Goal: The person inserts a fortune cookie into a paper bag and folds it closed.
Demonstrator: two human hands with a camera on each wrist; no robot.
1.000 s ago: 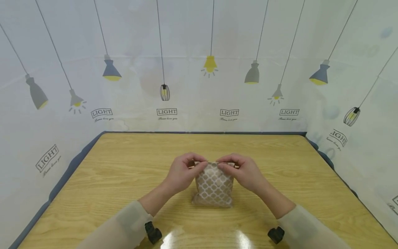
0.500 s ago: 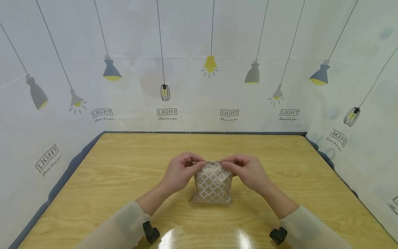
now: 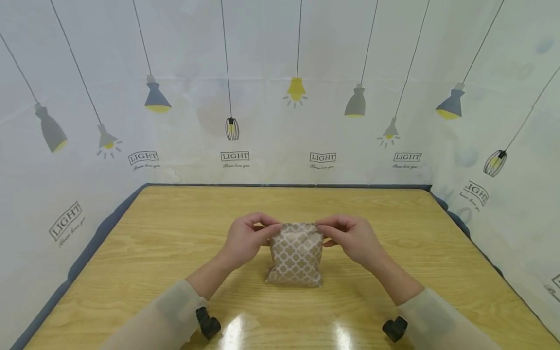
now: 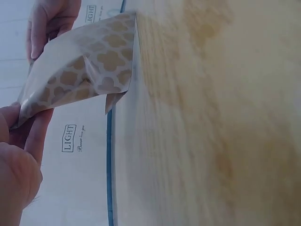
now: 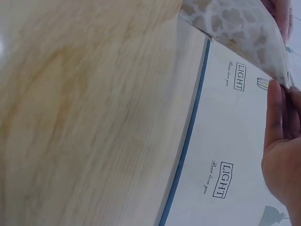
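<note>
A beige pouch (image 3: 296, 255) with a white lattice pattern stands upright on the table, its bottom edge down on the wood. My left hand (image 3: 246, 238) pinches the top left corner between thumb and fingers. At the opposite top corner, my right hand (image 3: 353, 239) pinches the rim the same way. The left wrist view shows the pouch (image 4: 101, 59) bulging and shiny, with a folded lower corner. In the right wrist view, fingers of the right hand (image 5: 284, 141) grip the pouch's edge (image 5: 235, 23). What the pouch contains is hidden.
A wood-grain table (image 3: 183, 214) spreads around the pouch, with dark blue edging (image 3: 288, 185) along its back. White wall sheets (image 3: 267, 131) printed with lamps surround it on three sides. A black wrist camera (image 3: 207, 323) sits at the left sleeve, another camera (image 3: 395, 329) at the right.
My hands have moved apart along the pouch's top edge, from near its middle out to its corners. The pouch has shifted slightly left and away from me.
</note>
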